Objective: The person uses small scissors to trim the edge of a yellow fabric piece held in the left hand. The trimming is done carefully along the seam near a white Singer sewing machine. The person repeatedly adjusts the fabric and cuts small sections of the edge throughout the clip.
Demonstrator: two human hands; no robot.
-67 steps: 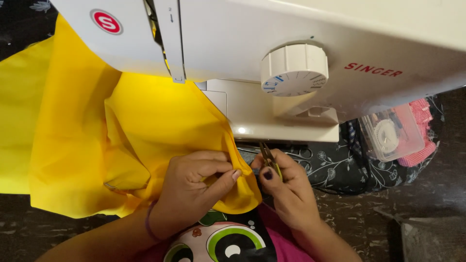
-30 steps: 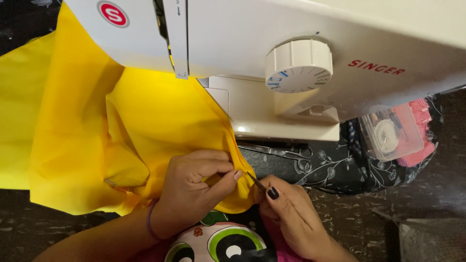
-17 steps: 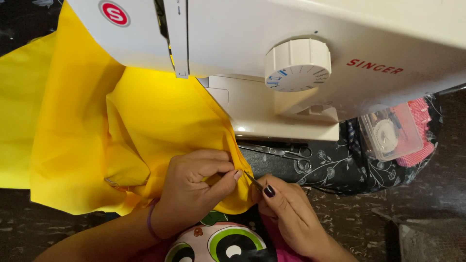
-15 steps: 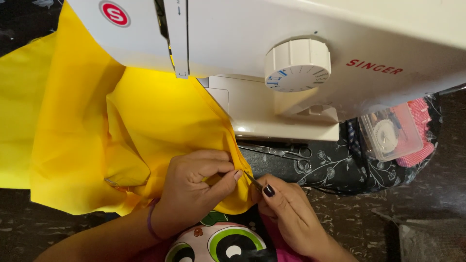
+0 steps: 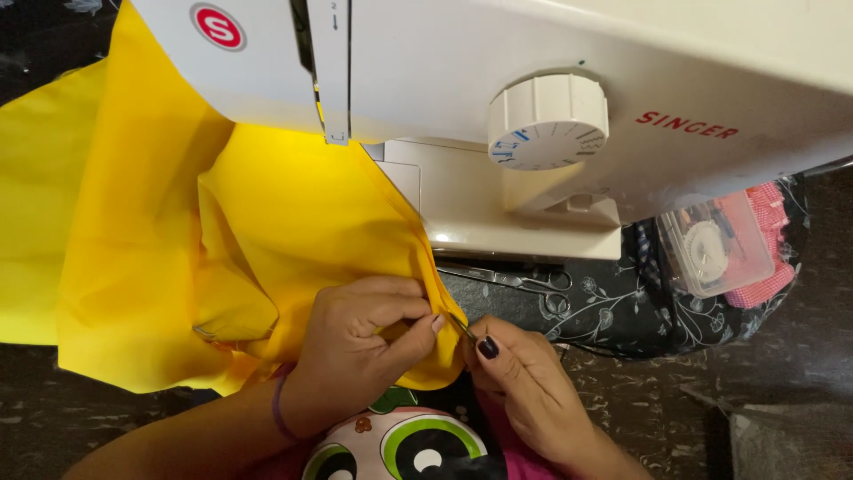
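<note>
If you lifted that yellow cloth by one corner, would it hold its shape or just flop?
It would probably flop: the yellow cloth already lies in soft folds and drapes off the sewing machine. It looks thin and light, since the left hand bunches its edge with fingertips alone. It may slide easily too.

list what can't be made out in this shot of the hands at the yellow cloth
Head view only:
- Small metal tool in the right hand: too thin to identify; fingers cover its handle.
- Needle area: hidden by the sewing machine.
- Yellow cloth edge pinched by the left hand: covered by the fingers.
- Clear plastic box: contents too small.
</note>
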